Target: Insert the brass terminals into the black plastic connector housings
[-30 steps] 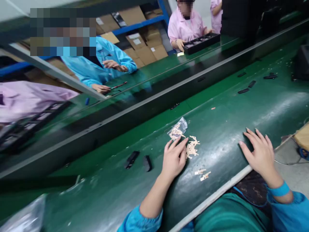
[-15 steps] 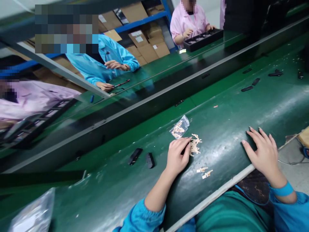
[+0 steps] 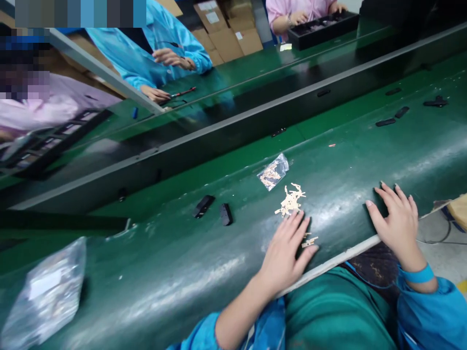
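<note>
My left hand (image 3: pixel 286 250) lies palm down with its fingers stretched out, fingertips at the near edge of a heap of small cream-coloured flat parts (image 3: pixel 291 200). Beside its thumb a couple of loose cream parts (image 3: pixel 309 241) show, partly covered by the hand. My right hand (image 3: pixel 397 221) rests spread on the green mat near the front edge, holding nothing, with a blue band on the wrist. Behind the heap is a small clear bag (image 3: pixel 273 172) with more such parts in it. Two black oblong pieces (image 3: pixel 226 214) lie left of the heap.
A large clear plastic bag (image 3: pixel 47 291) lies at the lower left of the green bench (image 3: pixel 164 272). Several black pieces (image 3: pixel 386 122) are at the far right. Across a metal rail (image 3: pixel 219 129), people in blue and pink sleeves sit, with black trays (image 3: pixel 324 30) before two of them.
My left hand has moved from the heap's left side toward me, its fingers now stretched over the loose parts. My right hand stays put. The view has tilted down.
</note>
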`<state>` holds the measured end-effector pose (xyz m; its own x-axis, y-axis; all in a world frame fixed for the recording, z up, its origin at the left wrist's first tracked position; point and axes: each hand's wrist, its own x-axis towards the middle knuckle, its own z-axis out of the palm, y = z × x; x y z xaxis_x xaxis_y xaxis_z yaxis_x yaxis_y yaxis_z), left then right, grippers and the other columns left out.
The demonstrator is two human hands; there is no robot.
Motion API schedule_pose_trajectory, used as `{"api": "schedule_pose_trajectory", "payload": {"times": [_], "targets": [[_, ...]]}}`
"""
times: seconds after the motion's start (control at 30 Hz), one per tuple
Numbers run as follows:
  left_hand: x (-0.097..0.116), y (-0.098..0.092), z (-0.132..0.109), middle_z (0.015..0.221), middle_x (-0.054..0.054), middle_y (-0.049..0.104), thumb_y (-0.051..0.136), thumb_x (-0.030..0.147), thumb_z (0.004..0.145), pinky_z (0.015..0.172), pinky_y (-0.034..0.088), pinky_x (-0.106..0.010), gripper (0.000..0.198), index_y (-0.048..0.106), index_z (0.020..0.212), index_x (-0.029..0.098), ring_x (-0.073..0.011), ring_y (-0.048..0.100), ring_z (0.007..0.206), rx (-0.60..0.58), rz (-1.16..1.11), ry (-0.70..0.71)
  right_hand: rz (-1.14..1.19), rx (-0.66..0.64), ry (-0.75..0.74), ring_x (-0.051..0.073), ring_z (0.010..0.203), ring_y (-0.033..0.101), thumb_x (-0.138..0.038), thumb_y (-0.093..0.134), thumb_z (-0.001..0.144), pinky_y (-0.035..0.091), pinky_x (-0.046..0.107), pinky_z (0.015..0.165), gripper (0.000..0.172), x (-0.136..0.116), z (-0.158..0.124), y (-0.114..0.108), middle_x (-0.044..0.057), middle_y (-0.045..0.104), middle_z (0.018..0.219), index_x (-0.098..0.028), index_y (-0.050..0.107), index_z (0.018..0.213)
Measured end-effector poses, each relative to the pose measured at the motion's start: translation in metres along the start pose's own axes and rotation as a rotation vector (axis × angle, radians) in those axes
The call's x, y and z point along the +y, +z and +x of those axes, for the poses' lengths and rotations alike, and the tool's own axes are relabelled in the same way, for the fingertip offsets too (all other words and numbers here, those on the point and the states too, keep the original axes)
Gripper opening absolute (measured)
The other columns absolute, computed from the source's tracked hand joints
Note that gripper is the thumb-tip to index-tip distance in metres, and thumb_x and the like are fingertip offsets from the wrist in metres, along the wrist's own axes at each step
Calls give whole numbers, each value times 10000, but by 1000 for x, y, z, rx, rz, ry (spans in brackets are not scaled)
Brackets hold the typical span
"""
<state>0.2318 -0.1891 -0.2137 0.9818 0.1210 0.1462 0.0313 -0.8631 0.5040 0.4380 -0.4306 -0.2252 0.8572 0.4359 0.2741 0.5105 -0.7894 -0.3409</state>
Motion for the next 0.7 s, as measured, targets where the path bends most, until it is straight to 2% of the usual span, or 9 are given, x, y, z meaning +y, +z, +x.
{"api": "schedule_pose_trajectory", "payload": {"times": [0.07,0.13,0.23,0.33,0.43,0.5,0.6,0.7], "targets": [[16,7,-19,1557,-159,530,567,378,1026,1191,360,-537,590,399,1569,219,-335,450,1472,3,22,-46,41,-9,-39,397,1434,464,-527,514,1014,262,658,1208,458,-4,2,-4,107,622,1466,-222,654,1325],[26,11,-26,1434,-145,630,574,354,1026,1126,394,-518,457,516,1466,244,-325,536,1378,78,24,-177,159,-55,-157,374,1363,533,-501,559,1003,340,608,1183,420,-13,6,-8,113,684,1366,-216,663,1293],[32,10,-18,1246,-117,677,650,372,985,1001,420,-499,246,671,1203,259,-315,592,1211,129,2,-378,355,-241,-396,326,1212,611,-436,616,991,472,500,1082,356,-39,17,-14,111,730,1227,-203,678,1253],[36,6,-7,1190,-97,646,686,340,961,947,407,-488,116,702,1033,250,-311,560,1168,105,-38,-475,443,-467,-553,308,1122,610,-365,636,994,515,464,997,306,-68,26,-17,109,725,1172,-190,690,1238],[39,5,-4,1142,-85,634,692,301,954,917,412,-460,68,700,971,236,-297,543,1128,109,-97,-513,435,-666,-671,296,1070,588,-285,656,985,520,456,968,266,-89,29,-15,101,714,1111,-179,702,1224],[38,5,-5,1090,-74,637,699,290,949,908,422,-440,60,694,950,231,-280,546,1083,120,-152,-502,378,-752,-737,295,1050,573,-254,669,976,514,465,959,253,-98,29,-12,95,702,1084,-185,711,1215],[33,2,-9,1045,-61,651,699,282,949,925,437,-418,62,676,932,227,-258,555,1050,138,-253,-466,301,-805,-795,305,1044,559,-247,674,971,513,470,925,248,-106,30,-7,101,683,1073,-188,725,1207],[24,-5,-12,1002,-51,680,690,292,952,916,453,-393,95,660,893,225,-241,581,1014,135,-379,-438,322,-825,-773,302,1043,573,-239,695,954,517,456,909,256,-110,32,-2,97,690,1066,-186,733,1202]]}}
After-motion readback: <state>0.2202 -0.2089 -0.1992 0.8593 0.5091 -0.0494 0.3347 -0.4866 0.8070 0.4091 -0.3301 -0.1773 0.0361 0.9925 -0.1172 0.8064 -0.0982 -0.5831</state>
